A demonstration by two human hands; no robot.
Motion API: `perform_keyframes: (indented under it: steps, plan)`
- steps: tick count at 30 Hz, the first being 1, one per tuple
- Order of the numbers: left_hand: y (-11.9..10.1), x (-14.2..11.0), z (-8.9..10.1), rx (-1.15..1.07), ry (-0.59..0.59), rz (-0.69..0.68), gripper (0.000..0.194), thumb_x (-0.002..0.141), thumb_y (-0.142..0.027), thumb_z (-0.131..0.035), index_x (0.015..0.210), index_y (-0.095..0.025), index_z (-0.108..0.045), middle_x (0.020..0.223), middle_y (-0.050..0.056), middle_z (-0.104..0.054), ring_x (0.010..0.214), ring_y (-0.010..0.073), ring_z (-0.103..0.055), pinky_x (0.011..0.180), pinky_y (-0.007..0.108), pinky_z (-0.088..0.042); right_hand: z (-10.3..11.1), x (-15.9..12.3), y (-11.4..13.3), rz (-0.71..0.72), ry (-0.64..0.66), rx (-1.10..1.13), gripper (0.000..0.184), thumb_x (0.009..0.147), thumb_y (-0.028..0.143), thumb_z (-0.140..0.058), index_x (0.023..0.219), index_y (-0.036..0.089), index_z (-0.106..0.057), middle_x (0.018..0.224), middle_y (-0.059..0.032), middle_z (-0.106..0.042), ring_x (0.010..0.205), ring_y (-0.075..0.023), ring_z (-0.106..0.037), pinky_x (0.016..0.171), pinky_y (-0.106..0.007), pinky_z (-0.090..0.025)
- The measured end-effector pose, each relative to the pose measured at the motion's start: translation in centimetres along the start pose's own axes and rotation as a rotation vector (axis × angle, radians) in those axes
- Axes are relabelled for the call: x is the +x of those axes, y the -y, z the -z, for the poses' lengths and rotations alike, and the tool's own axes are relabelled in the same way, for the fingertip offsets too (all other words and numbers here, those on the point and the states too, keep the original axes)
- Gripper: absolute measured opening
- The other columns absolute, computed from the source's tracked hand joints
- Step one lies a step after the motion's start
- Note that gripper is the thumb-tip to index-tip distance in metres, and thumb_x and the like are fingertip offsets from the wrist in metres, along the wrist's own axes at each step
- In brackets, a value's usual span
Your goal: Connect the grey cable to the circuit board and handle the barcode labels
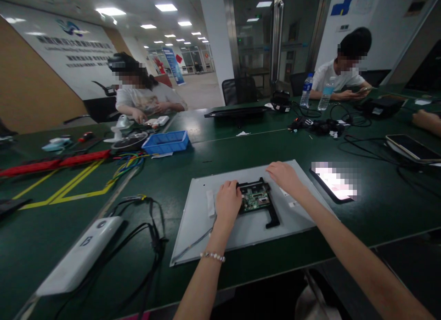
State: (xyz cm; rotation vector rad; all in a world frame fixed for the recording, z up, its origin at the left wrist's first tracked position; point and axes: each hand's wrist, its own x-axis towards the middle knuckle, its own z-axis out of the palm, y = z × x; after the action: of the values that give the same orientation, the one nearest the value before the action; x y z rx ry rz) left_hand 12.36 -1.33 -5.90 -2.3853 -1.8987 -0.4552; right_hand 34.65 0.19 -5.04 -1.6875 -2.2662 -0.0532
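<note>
A flat light-grey panel point(193, 228) lies in front of me on the green table. On it sits a black plastic frame point(272, 216) around a green circuit board point(253, 200). My left hand point(228, 201) is closed over the frame's left edge, fingers curled and the thumb side hidden. My right hand point(283, 176) is above the panel's far part, just beyond the frame's upper right corner. Its fingers reach out to the left with nothing visible in them; whether they touch the panel I cannot tell. A thin cable point(195, 243) runs from under my left wrist across the panel.
A lit phone point(332, 184) lies right of the panel. To the left are a white device point(82, 253), black cables point(151, 228) and a blue tray point(167, 143). Water bottles point(325, 94) and a black monitor-like slab point(237, 112) stand farther back. Two people sit across the table.
</note>
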Motion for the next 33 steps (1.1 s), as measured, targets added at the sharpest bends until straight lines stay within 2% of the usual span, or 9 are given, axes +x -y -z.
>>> perform_keyframes:
  steps: [5, 10, 14, 16, 18, 22, 25, 29, 33]
  plan:
    - [0.0, 0.1, -0.1, -0.019, -0.014, -0.005, 0.028, 0.087, -0.020, -0.043, 0.112, -0.019, -0.055, 0.109, 0.010, -0.058, 0.099, 0.0220, -0.055, 0.081, 0.032, -0.044, -0.8, -2.3, -3.7, -0.073, 0.051, 0.018, 0.028, 0.087, 0.014, -0.043, 0.104, 0.016, -0.065, 0.107, -0.0117, -0.064, 0.105, -0.0230, -0.054, 0.093, -0.033, -0.037]
    - [-0.1, 0.0, 0.5, -0.021, -0.102, 0.009, 0.034, 0.087, -0.019, -0.041, 0.119, -0.015, -0.050, 0.116, 0.012, -0.057, 0.106, 0.0234, -0.053, 0.090, 0.036, -0.042, -1.3, -2.9, -4.8, -0.143, -0.011, 0.140, 0.035, 0.089, 0.021, -0.040, 0.118, 0.015, -0.058, 0.119, -0.0108, -0.060, 0.111, -0.0211, -0.053, 0.096, -0.032, -0.038]
    - [1.0, -0.3, 1.3, 0.066, -0.191, 0.091, 0.045, 0.087, -0.025, -0.039, 0.130, -0.011, -0.041, 0.137, 0.016, -0.043, 0.129, 0.0284, -0.034, 0.100, 0.044, -0.035, -1.3, -3.1, -4.7, -0.146, -0.007, 0.141, 0.044, 0.091, 0.033, -0.040, 0.131, 0.015, -0.047, 0.130, -0.0116, -0.052, 0.120, -0.0233, -0.046, 0.101, -0.038, -0.034]
    - [2.3, -0.5, 1.3, 0.131, -0.140, 0.171, 0.053, 0.088, -0.030, -0.039, 0.135, -0.008, -0.035, 0.144, 0.019, -0.033, 0.135, 0.0318, -0.024, 0.102, 0.050, -0.031, -1.5, -3.4, -4.5, -0.134, 0.012, 0.099, 0.053, 0.090, 0.041, -0.041, 0.137, 0.020, -0.038, 0.139, -0.0109, -0.043, 0.128, -0.0277, -0.036, 0.104, -0.048, -0.028]
    - [4.0, -0.7, 0.9, 0.176, -0.018, 0.237, 0.058, 0.088, -0.036, -0.038, 0.138, -0.007, -0.032, 0.147, 0.020, -0.027, 0.136, 0.0340, -0.020, 0.101, 0.054, -0.030, -1.7, -3.6, -4.2, -0.130, 0.043, 0.068, 0.058, 0.089, 0.048, -0.040, 0.141, 0.025, -0.031, 0.146, -0.0091, -0.033, 0.134, -0.0312, -0.026, 0.104, -0.057, -0.021]
    - [7.1, -0.7, -0.2, 0.201, 0.175, 0.215, 0.063, 0.089, -0.048, -0.031, 0.140, -0.010, -0.032, 0.148, 0.016, -0.025, 0.135, 0.0332, -0.025, 0.103, 0.051, -0.030, -2.4, -3.8, -3.9, -0.138, 0.105, 0.074, 0.060, 0.090, 0.052, -0.035, 0.144, 0.027, -0.023, 0.150, -0.0080, -0.024, 0.137, -0.0314, -0.016, 0.104, -0.059, -0.019]
    - [8.3, -0.7, -0.7, 0.222, 0.201, 0.161, 0.063, 0.091, -0.050, -0.025, 0.142, -0.012, -0.029, 0.149, 0.013, -0.024, 0.135, 0.0321, -0.025, 0.103, 0.053, -0.028, -3.0, -3.8, -3.8, -0.149, 0.130, 0.051, 0.058, 0.091, 0.051, -0.033, 0.143, 0.028, -0.025, 0.150, -0.0086, -0.023, 0.138, -0.0320, -0.013, 0.104, -0.060, -0.016]
    - [8.8, -0.7, -0.6, 0.263, 0.184, 0.103, 0.059, 0.092, -0.048, -0.023, 0.142, -0.017, -0.027, 0.150, 0.009, -0.023, 0.137, 0.0314, -0.019, 0.105, 0.057, -0.023, -3.5, -3.9, -3.9, -0.208, 0.122, 0.002, 0.049, 0.093, 0.047, -0.029, 0.139, 0.031, -0.033, 0.148, -0.0081, -0.027, 0.137, -0.0345, -0.013, 0.099, -0.069, -0.011]
    - [9.0, -0.4, -0.2, 0.277, 0.162, 0.084, 0.059, 0.092, -0.047, -0.025, 0.143, -0.017, -0.025, 0.150, 0.010, -0.024, 0.138, 0.0316, -0.016, 0.105, 0.058, -0.021, -3.6, -4.0, -4.4, -0.301, 0.081, -0.012, 0.048, 0.094, 0.045, -0.028, 0.138, 0.029, -0.034, 0.145, -0.0113, -0.032, 0.134, -0.0358, -0.018, 0.096, -0.072, -0.014]
